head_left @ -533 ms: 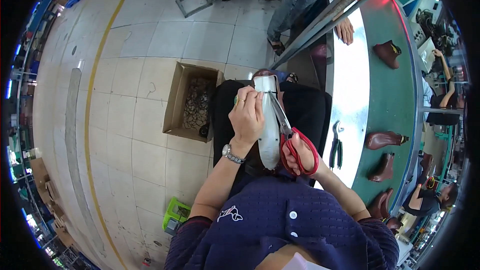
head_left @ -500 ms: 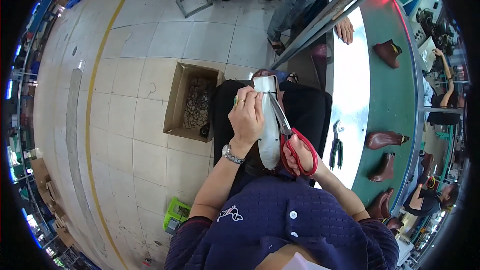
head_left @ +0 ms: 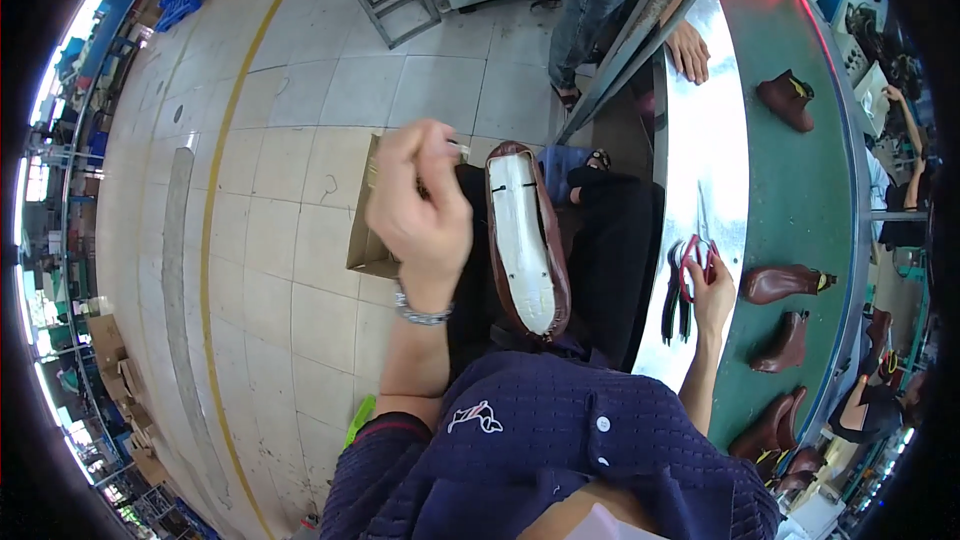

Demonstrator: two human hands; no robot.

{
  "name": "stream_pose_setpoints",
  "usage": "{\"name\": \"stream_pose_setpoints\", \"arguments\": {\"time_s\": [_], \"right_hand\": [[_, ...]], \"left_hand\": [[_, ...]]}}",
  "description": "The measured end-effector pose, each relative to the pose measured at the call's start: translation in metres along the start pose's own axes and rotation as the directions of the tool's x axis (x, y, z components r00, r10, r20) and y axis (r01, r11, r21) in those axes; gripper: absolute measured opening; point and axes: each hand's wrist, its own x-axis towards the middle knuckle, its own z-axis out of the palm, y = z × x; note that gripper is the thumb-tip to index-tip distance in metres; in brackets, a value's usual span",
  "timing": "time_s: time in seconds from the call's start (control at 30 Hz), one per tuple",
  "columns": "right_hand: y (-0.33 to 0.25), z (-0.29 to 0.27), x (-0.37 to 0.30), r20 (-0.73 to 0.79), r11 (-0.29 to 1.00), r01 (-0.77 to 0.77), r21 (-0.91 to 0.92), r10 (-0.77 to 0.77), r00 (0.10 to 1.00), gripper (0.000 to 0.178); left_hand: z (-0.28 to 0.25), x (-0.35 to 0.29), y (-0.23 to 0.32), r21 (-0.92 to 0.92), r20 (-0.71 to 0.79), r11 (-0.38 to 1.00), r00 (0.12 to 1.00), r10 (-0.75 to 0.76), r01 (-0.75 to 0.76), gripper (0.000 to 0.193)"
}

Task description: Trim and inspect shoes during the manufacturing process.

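A brown leather boot [head_left: 557, 270] lies upside down across my lap, its white insole board [head_left: 520, 240] facing up with small dark marks on it. No hand touches it. My left hand [head_left: 420, 215] is raised to the left of the boot, fingers curled into a pinch; whatever they hold, if anything, is too small to make out. Over on the metal ledge [head_left: 705, 140] to the right, my right hand [head_left: 711, 288] has its fingers on the red handles of a pair of scissors [head_left: 687, 270]. Black-handled pliers [head_left: 675, 312] lie right beside the scissors.
Several brown boots [head_left: 780, 283] stand or lie on the green conveyor belt [head_left: 715, 360] beyond the ledge. A cardboard box [head_left: 368, 258] sits on the floor, partly behind my left hand. Another person's hand [head_left: 688, 52] rests on the ledge's far end, near a slanting metal post [head_left: 640, 35].
My right hand has carried the scissors from the boot over to the metal ledge. My left hand has let go of the insole area and moved up and left, away from the boot.
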Motion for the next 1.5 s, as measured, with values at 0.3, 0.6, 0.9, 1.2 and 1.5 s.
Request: {"name": "stream_pose_setpoints", "arguments": {"time_s": [0.3, 0.6, 0.9, 1.2, 1.5], "right_hand": [[0.075, 0.017, 0.016, 0.01, 0.948, -0.125, -0.291, 0.133, 0.991, 0.045], [0.045, 0.033, -0.007, -0.014, 0.996, 0.03, 0.084, -0.029, 0.999, 0.038], [0.035, 0.04, -0.025, -0.002, 0.993, 0.06, 0.098, -0.06, 0.998, 0.037], [0.044, 0.039, -0.032, -0.051, 0.997, -0.015, 0.072, 0.018, 0.999, 0.046], [0.037, 0.052, -0.041, -0.065, 0.992, 0.113, -0.053, -0.117, 0.991, 0.049]], "left_hand": [[-0.012, -0.049, -0.044, 0.344, 0.677, 0.92, 0.729, -0.104, -0.189, 0.022], [-0.002, -0.038, -0.064, 0.251, 0.772, 0.957, 0.627, -0.106, -0.148, 0.014], [-0.015, -0.037, -0.068, -0.025, 0.64, 0.767, 0.6, -0.48, 0.641, 0.012], [-0.083, 0.026, -0.1, 0.168, 0.156, 0.909, 0.9, -0.406, 0.381, 0.018], [-0.059, -0.069, -0.154, 0.568, 0.446, 0.821, 0.819, -0.361, 0.052, 0.067]]}}
